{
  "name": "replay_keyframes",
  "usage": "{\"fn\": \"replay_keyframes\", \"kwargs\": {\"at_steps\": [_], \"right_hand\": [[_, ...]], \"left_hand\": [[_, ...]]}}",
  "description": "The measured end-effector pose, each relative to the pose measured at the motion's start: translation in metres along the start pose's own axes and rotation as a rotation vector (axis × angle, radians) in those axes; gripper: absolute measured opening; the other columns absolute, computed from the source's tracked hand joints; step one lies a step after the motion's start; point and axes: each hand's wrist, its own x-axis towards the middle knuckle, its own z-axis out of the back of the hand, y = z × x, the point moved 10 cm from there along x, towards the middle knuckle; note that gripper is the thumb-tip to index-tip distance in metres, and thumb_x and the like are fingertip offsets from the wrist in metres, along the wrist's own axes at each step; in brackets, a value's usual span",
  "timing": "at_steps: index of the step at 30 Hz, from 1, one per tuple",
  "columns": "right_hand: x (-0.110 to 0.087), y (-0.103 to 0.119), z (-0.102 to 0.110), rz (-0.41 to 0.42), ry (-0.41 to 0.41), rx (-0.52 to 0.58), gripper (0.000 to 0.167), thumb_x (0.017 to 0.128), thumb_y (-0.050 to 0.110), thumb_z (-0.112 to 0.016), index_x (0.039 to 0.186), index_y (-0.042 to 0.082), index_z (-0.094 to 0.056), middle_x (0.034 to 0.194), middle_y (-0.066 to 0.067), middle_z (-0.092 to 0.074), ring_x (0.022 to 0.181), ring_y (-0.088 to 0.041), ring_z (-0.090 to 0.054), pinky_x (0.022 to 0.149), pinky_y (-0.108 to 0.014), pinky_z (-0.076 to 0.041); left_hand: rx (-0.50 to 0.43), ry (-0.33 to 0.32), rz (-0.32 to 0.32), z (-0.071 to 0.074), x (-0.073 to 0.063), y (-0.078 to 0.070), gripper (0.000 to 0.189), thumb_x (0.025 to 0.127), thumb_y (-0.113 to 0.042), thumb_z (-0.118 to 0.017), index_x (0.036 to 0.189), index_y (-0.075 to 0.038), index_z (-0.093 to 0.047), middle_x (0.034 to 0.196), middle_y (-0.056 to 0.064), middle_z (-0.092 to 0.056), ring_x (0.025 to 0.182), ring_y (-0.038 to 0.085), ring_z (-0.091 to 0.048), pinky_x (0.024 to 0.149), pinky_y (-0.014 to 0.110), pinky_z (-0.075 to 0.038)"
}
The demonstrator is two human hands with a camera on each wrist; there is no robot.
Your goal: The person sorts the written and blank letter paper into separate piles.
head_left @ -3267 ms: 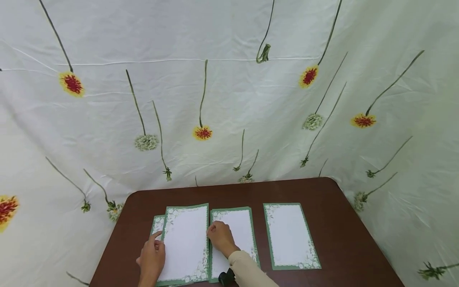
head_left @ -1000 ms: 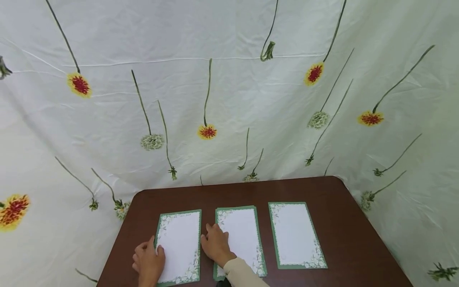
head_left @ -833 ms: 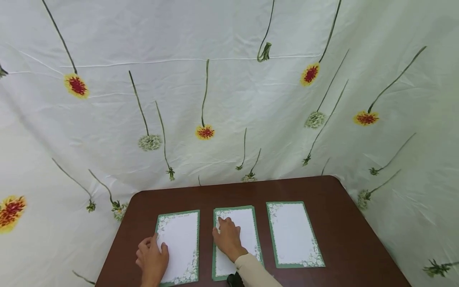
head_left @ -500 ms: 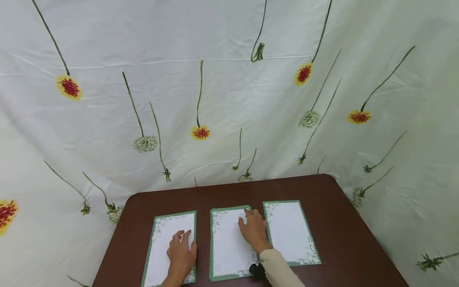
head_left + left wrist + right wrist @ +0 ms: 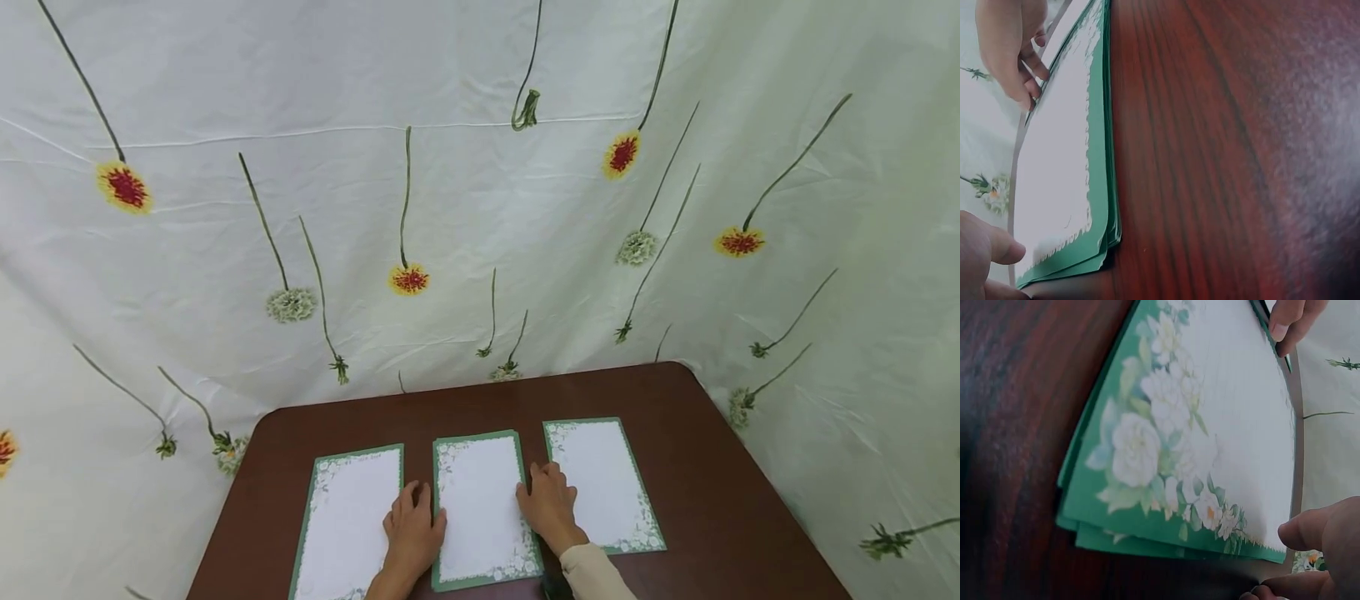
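Note:
Three white stationery piles with green, flower-printed borders lie in a row in the head view. Between my hands is the middle paper stack (image 5: 480, 508); its layered, slightly uneven edges show in both wrist views. My left hand (image 5: 415, 533) is at its left edge, thumb against the border and fingers loosely bent over the gap and the left paper (image 5: 345, 517). At the opposite edge, my right hand (image 5: 551, 508) has its thumb at the border, its relaxed fingers reaching toward the right paper (image 5: 603, 483). The right wrist view shows the right thumb (image 5: 1304, 531) close over the stack's rim.
The papers lie on a dark brown wooden table (image 5: 465, 408) with rounded far corners. Behind it hangs a pale curtain (image 5: 337, 192) printed with long-stemmed flowers. A black device (image 5: 555, 587) is at the right wrist, beside a beige sleeve (image 5: 596, 575).
The left papers, earlier overlapping unevenly, are now lined up and apart from the middle stack. My left hand has moved right to that stack; my right hand has crossed to its right edge.

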Motion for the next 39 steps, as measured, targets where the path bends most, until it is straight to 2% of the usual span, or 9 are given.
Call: {"fn": "replay_keyframes", "kwargs": {"at_steps": [8, 14, 24, 39], "right_hand": [[-0.003, -0.002, -0.007, -0.028, 0.022, 0.029, 0.053, 0.100, 0.023, -0.070, 0.143, -0.007, -0.061, 0.119, -0.016, -0.056, 0.103, -0.032, -0.052, 0.080, -0.051, -0.033], [-0.007, 0.002, -0.012, -0.007, -0.021, 0.028, 0.050, 0.098, 0.021, -0.071, 0.141, -0.004, -0.064, 0.114, -0.013, -0.055, 0.104, -0.029, -0.052, 0.078, -0.049, -0.032], [-0.008, 0.001, -0.013, -0.028, -0.023, 0.035, 0.051, 0.098, 0.021, -0.071, 0.140, -0.006, -0.064, 0.114, -0.012, -0.056, 0.106, -0.028, -0.051, 0.082, -0.053, -0.032], [-0.008, 0.003, -0.009, -0.014, -0.030, 0.029, 0.050, 0.098, 0.021, -0.071, 0.138, -0.007, -0.064, 0.116, -0.014, -0.058, 0.109, -0.031, -0.055, 0.084, -0.056, -0.035]], "left_hand": [[-0.008, -0.003, 0.025, -0.003, -0.003, -0.004, 0.059, 0.101, -0.019, -0.064, 0.148, 0.012, -0.050, 0.154, 0.031, -0.038, 0.142, 0.053, -0.034, 0.109, 0.073, -0.025], [0.003, -0.012, 0.003, -0.003, -0.004, -0.006, 0.056, 0.100, -0.017, -0.065, 0.147, 0.010, -0.053, 0.155, 0.031, -0.040, 0.142, 0.052, -0.035, 0.107, 0.074, -0.025], [0.023, -0.015, 0.007, -0.005, -0.004, -0.009, 0.055, 0.100, -0.017, -0.065, 0.146, 0.010, -0.054, 0.153, 0.031, -0.042, 0.141, 0.051, -0.036, 0.107, 0.072, -0.027], [0.016, -0.003, 0.004, -0.010, -0.004, -0.014, 0.057, 0.102, -0.017, -0.061, 0.149, 0.014, -0.048, 0.160, 0.031, -0.038, 0.142, 0.052, -0.035, 0.110, 0.074, -0.023]]}}
